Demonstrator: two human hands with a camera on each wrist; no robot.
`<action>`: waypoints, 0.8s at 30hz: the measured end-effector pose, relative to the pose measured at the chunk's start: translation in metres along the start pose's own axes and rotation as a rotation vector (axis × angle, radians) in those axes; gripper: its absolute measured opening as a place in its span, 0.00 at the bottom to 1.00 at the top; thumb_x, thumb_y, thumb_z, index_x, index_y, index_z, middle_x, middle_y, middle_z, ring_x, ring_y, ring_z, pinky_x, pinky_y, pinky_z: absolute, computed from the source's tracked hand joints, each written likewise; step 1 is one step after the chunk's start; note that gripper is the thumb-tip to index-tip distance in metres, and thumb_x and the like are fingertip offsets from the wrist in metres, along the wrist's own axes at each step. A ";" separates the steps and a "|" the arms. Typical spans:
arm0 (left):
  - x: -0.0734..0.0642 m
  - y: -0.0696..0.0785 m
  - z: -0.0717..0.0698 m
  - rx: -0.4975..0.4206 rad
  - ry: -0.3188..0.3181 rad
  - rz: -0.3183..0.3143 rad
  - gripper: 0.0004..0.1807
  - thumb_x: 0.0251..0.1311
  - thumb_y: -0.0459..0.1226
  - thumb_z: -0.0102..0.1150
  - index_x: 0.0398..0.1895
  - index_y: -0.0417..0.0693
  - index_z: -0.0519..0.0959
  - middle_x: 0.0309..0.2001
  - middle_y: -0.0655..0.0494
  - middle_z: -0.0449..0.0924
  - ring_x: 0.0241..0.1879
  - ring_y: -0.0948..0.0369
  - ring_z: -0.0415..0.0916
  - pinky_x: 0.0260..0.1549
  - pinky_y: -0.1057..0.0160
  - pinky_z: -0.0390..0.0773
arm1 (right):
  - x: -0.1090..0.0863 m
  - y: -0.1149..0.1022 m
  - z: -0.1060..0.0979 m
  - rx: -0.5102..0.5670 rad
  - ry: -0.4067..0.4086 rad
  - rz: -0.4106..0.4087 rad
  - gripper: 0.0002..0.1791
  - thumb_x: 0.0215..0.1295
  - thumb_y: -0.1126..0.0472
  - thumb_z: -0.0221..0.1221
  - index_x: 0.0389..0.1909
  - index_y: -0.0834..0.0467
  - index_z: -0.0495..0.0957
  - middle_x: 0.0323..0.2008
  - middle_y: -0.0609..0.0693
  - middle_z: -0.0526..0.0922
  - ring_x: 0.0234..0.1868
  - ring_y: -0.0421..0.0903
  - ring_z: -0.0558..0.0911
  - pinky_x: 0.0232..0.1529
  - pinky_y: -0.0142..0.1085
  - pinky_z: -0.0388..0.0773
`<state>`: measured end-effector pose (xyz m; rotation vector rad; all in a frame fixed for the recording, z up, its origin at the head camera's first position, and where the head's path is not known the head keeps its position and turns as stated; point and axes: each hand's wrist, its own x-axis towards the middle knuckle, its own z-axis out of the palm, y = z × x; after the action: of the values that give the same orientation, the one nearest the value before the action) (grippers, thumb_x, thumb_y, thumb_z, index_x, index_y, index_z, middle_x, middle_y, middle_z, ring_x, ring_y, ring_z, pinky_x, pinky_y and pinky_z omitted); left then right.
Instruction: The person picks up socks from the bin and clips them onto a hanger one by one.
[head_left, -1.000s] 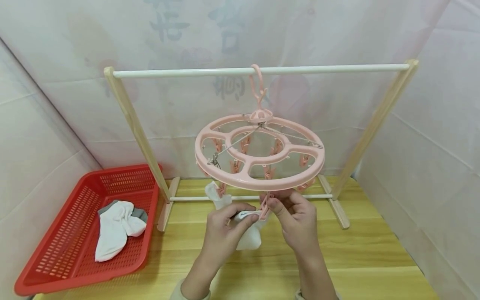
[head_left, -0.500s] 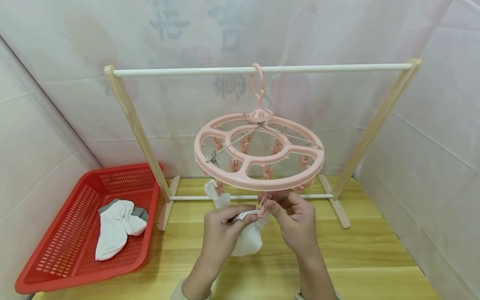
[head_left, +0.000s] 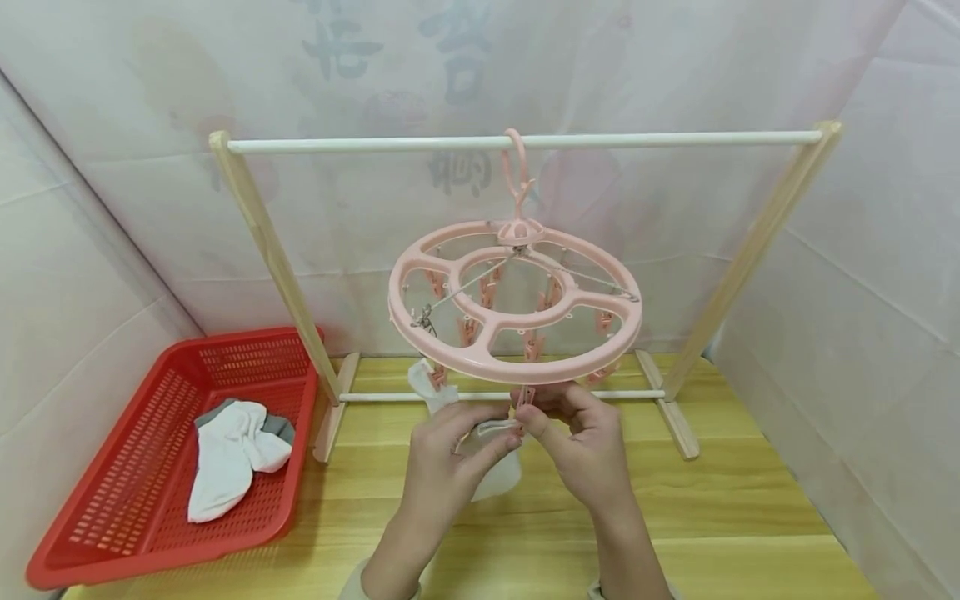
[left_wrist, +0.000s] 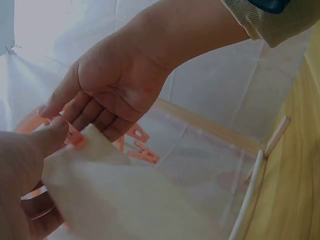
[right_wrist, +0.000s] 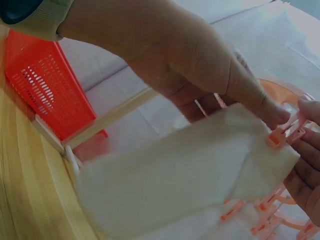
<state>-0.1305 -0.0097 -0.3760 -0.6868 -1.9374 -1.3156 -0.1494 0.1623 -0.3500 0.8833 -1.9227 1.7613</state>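
My left hand (head_left: 444, 460) pinches the folded edge of a white sock (head_left: 498, 480), which hangs down below the fingers. Thumb and fingers of my right hand (head_left: 583, 447) pinch a pink clothespin (head_left: 527, 395) that dangles from the front of a round pink drying hanger (head_left: 517, 367). In the right wrist view the clothespin (right_wrist: 278, 136) sits over the corner of the sock (right_wrist: 175, 170). Fingers partly hide it in the head view. Another white sock (head_left: 420, 379) hangs from a clip just to the left.
The hanger hooks onto the white bar (head_left: 375, 145) of a wooden-ended rack (head_left: 273, 250). Several more pink clips hang under the ring. At left, a red basket (head_left: 82, 566) contains white socks with grey parts (head_left: 222, 471). The wooden table (head_left: 720, 517) lies below.
My right hand has shifted slightly left with the clothespin, which stands more upright now. The hanger ring has swung a little left. My left hand keeps its pinch on the sock.
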 end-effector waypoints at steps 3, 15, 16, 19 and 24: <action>0.004 0.008 -0.006 0.138 0.041 0.132 0.16 0.55 0.46 0.72 0.45 0.50 0.86 0.44 0.61 0.87 0.46 0.60 0.80 0.50 0.62 0.78 | -0.001 0.001 -0.001 -0.054 -0.016 0.040 0.11 0.60 0.76 0.64 0.42 0.61 0.83 0.37 0.54 0.86 0.37 0.45 0.85 0.42 0.34 0.82; 0.052 0.027 -0.017 0.335 0.258 0.620 0.06 0.60 0.38 0.69 0.39 0.46 0.86 0.44 0.50 0.86 0.49 0.44 0.77 0.55 0.53 0.77 | 0.000 0.000 -0.002 -0.205 -0.035 0.025 0.15 0.58 0.70 0.69 0.46 0.55 0.84 0.40 0.46 0.88 0.40 0.44 0.86 0.43 0.35 0.83; 0.054 0.026 -0.018 0.357 0.236 0.605 0.08 0.60 0.37 0.70 0.41 0.48 0.86 0.46 0.50 0.86 0.52 0.44 0.77 0.57 0.52 0.76 | 0.000 0.000 -0.002 -0.205 -0.039 0.027 0.15 0.58 0.70 0.69 0.46 0.55 0.84 0.40 0.46 0.88 0.40 0.44 0.86 0.43 0.35 0.83; 0.057 0.023 -0.020 0.426 0.135 0.535 0.17 0.57 0.35 0.71 0.50 0.53 0.85 0.54 0.52 0.84 0.60 0.44 0.74 0.62 0.46 0.72 | 0.000 -0.002 -0.003 -0.223 -0.046 0.028 0.15 0.58 0.69 0.69 0.46 0.54 0.84 0.40 0.47 0.88 0.40 0.43 0.86 0.44 0.36 0.83; 0.059 0.016 -0.022 0.518 0.024 0.455 0.22 0.58 0.35 0.69 0.57 0.57 0.83 0.61 0.56 0.81 0.66 0.46 0.71 0.67 0.42 0.65 | 0.000 -0.004 -0.004 -0.256 -0.053 0.006 0.15 0.58 0.68 0.69 0.47 0.55 0.84 0.39 0.47 0.88 0.38 0.42 0.86 0.42 0.35 0.83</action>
<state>-0.1497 -0.0222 -0.3155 -0.7749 -1.8460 -0.5144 -0.1476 0.1665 -0.3460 0.8386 -2.1267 1.4653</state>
